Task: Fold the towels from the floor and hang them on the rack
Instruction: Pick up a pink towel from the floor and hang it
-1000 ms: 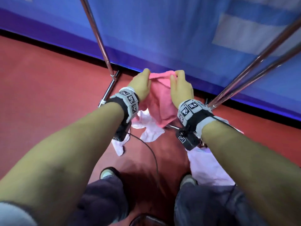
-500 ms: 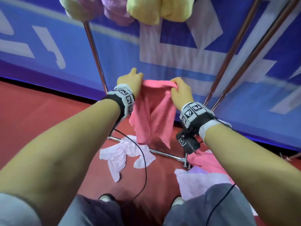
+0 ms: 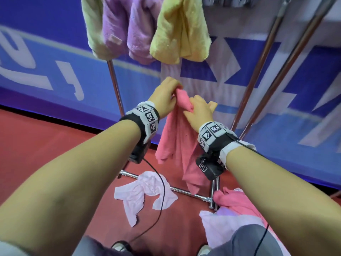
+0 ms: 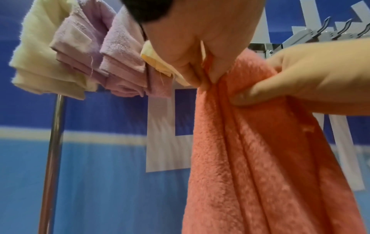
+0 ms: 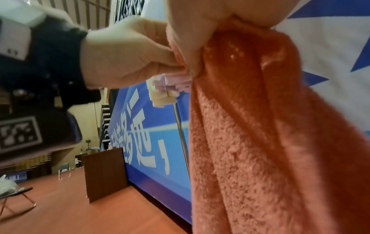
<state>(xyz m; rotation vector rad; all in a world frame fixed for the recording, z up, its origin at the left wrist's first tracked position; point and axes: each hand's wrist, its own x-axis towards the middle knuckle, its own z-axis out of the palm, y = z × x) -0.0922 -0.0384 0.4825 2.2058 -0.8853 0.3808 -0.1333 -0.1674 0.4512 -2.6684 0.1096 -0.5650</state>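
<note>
A pink towel hangs bunched in the air in front of the rack, its lower end dangling above the floor. My left hand pinches its top edge, and my right hand grips the same bunched top right beside it. In the left wrist view my left fingers clamp the pink towel while my right hand pinches the folds. The right wrist view shows the pink towel gathered under my right hand. Folded yellow and purple towels hang on the rack's top bar.
A pale pink towel lies crumpled on the red floor over the rack's base bar. More pink and lilac towels are heaped by my right leg. Metal rack poles stand left and right; a blue banner wall is behind.
My hands have come together, bunching the towel's top edge that was spread between them, and rose with it. My view tilted up, showing the hung towels.
</note>
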